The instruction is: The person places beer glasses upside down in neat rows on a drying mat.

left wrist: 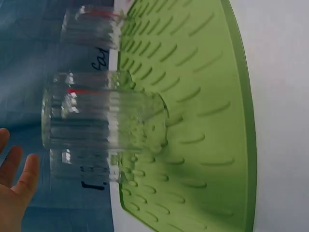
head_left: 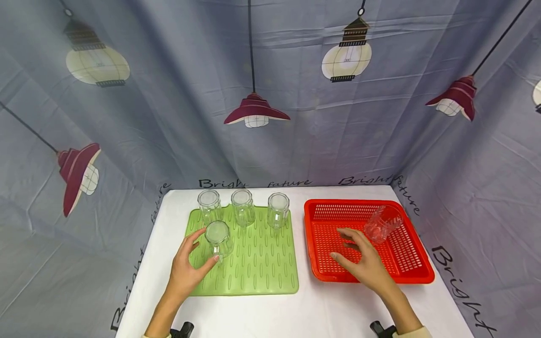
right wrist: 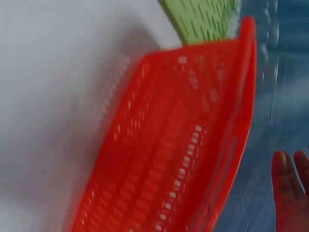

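My left hand (head_left: 186, 265) reaches around a clear glass mug (head_left: 220, 238) at the near left of the row, thumb and fingers spread to either side. In the left wrist view the fingers (left wrist: 28, 176) are apart from that glass (left wrist: 99, 121), which stands on the green ribbed mat (head_left: 258, 267). Over the near part of a red plastic basket (head_left: 334, 202) hovers my right hand (head_left: 367, 265), fingers loosely bent and holding nothing. Another clear glass (head_left: 378, 227) lies tilted inside the basket, just beyond this hand.
Three more clear glasses stand along the mat's back edge: one at left (head_left: 209, 206), one in the middle (head_left: 243, 209) and one at right (head_left: 278, 211). Mat and basket sit side by side on a white table (head_left: 329, 310). A grey-blue curtain (head_left: 287, 155) hangs around it.
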`<state>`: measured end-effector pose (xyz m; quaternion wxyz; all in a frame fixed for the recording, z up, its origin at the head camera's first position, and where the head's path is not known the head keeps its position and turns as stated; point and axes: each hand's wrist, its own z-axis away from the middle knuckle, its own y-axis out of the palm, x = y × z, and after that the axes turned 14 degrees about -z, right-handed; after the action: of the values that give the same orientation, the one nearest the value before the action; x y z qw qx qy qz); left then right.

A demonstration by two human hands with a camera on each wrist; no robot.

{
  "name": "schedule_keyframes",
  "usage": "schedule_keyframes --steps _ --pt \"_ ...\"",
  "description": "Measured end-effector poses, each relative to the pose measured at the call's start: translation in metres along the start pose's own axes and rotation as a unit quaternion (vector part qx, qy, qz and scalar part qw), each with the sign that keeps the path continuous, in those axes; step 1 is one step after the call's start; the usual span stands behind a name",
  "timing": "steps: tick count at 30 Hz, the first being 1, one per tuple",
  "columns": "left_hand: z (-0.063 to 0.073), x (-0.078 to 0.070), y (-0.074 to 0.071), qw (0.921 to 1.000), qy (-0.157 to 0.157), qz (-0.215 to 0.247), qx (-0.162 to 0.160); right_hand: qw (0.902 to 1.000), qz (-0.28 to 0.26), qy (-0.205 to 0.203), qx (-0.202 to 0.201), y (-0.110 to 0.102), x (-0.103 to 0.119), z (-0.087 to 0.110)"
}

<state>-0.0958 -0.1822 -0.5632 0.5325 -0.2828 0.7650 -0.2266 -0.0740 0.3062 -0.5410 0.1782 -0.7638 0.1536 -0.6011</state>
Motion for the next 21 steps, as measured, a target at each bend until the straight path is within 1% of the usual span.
schedule_keyframes --steps 4,9,13,18,21 --pt "0.007 -0.011 0.002 0.9996 0.02 0.018 -0.001 0.9997 0.006 -0.006 -0.021 -0.017 -0.006 -0.004" --pt "0.014 -0.02 0.009 0.9976 0.025 0.065 0.006 0.9987 0.02 -0.015 -0.044 -0.036 -0.013 -0.01" --pt "0.022 -0.023 0.015 0.9956 0.02 0.089 0.018 0.9974 0.041 -0.003 -0.06 -0.05 -0.02 -0.015" --pt "0.031 -0.022 0.02 0.9945 0.004 0.1 0.032 0.9925 0.082 0.032 -0.085 -0.07 -0.032 -0.021" --pt "0.035 -0.022 0.023 0.9936 -0.003 0.106 0.038 0.9897 0.093 0.039 -0.102 -0.081 -0.042 -0.027"
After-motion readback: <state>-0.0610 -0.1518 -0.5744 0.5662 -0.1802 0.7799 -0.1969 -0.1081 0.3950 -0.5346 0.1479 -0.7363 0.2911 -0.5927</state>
